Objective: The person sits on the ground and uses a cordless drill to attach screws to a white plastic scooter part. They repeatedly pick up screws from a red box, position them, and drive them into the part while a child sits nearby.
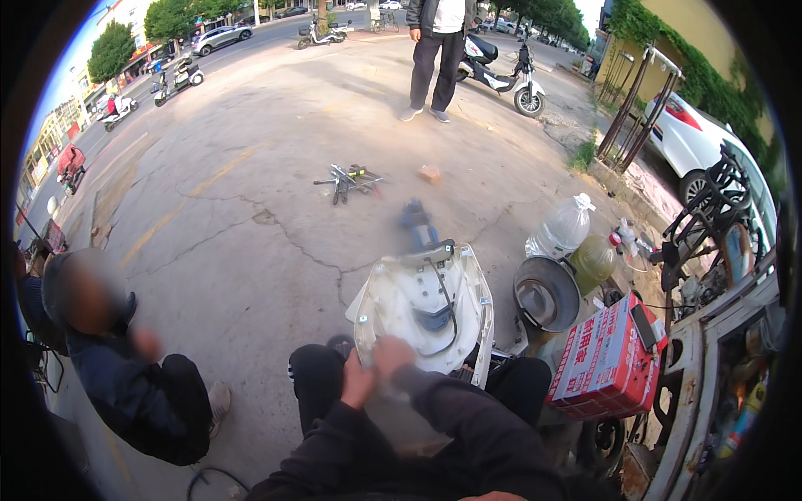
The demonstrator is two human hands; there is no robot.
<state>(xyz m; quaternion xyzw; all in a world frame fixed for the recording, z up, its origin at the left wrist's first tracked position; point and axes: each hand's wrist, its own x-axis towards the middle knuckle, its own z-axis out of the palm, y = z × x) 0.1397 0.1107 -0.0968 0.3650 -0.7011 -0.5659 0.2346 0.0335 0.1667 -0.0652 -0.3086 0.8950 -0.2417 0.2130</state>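
Note:
A white plastic scooter body panel (401,282), its inner side facing up, stands between my knees. Metal clips sit along its rim, and a black cable (450,313) runs down its right half. My left hand (359,380) holds the panel's lower left edge. Close beside it, my right hand (393,356) is blurred over the same edge, with its fingers bent. Whether the right hand holds some small part is hidden by the blur. Beyond the panel's far end lies a blue object (418,224), partly blurred.
Hand tools (346,181) and a brick piece (430,174) lie on the concrete ahead. To the right are a dark bucket (547,294), filled plastic containers (561,227) and a red-and-white carton (604,360). One person (125,376) crouches at left; another (438,56) stands ahead.

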